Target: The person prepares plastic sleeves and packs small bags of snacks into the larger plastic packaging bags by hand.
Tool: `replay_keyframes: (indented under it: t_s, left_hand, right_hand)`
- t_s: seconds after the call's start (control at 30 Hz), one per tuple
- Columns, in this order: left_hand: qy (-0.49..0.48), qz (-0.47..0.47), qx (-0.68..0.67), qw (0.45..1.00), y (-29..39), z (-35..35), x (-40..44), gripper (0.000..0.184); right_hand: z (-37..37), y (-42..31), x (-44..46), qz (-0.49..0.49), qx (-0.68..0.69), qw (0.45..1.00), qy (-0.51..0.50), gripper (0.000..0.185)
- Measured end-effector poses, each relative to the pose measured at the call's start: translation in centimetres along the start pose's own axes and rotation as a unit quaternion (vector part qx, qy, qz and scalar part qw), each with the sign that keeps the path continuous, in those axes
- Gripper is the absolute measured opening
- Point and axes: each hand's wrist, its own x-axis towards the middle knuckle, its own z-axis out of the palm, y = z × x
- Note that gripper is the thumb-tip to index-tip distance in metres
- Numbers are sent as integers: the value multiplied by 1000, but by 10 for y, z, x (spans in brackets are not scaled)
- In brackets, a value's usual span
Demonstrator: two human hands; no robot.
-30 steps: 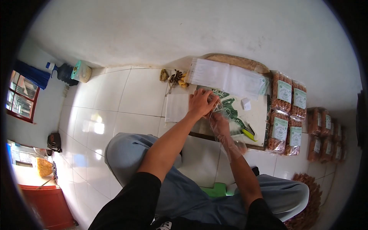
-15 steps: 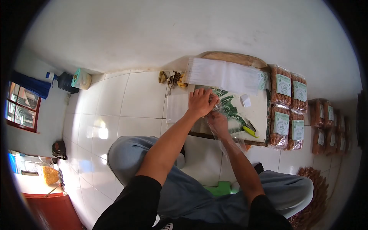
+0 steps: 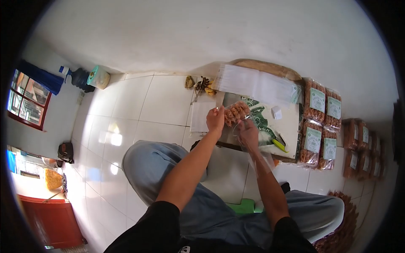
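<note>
A clear plastic bag of brown snack pieces (image 3: 237,112) is held up over the low table. My left hand (image 3: 215,119) is closed on the left side of the bag. On the lower right side, my right hand (image 3: 248,133) grips the same bag with bent fingers. Loose clear plastic (image 3: 260,162) hangs below the right hand, across my right forearm. Beneath the hands lies a low table (image 3: 289,120) with a green and white printed surface. A yellow-green cutter knife (image 3: 279,145) and a small stack of white labels (image 3: 276,112) rest on it.
White plastic bags (image 3: 257,82) lie along the table's far side. Packed snack bags with green labels (image 3: 313,139) stand to the right, with further packs (image 3: 353,164) behind. Bananas (image 3: 209,89) sit by the wall. A loose brown heap (image 3: 344,223) is at lower right.
My hands have moved apart slightly, and the left hand has shifted off the bag's top to its left side. The brown snack pieces now show between the hands.
</note>
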Motion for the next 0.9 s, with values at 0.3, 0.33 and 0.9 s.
replay_keyframes:
  t_s: [0.3,0.33,0.9]
  left_hand:
    - [-73,64,-17,995,-8,-16,4,41]
    - [-79,75,-20,994,-9,-16,4,42]
    - [-102,74,-60,990,-3,-20,-5,51]
  right_hand:
    - [7,-4,9,2,-115,993,29,32]
    - [7,2,11,2,-117,993,28,32]
    - [5,-24,-14,-106,-202,972,-59,28]
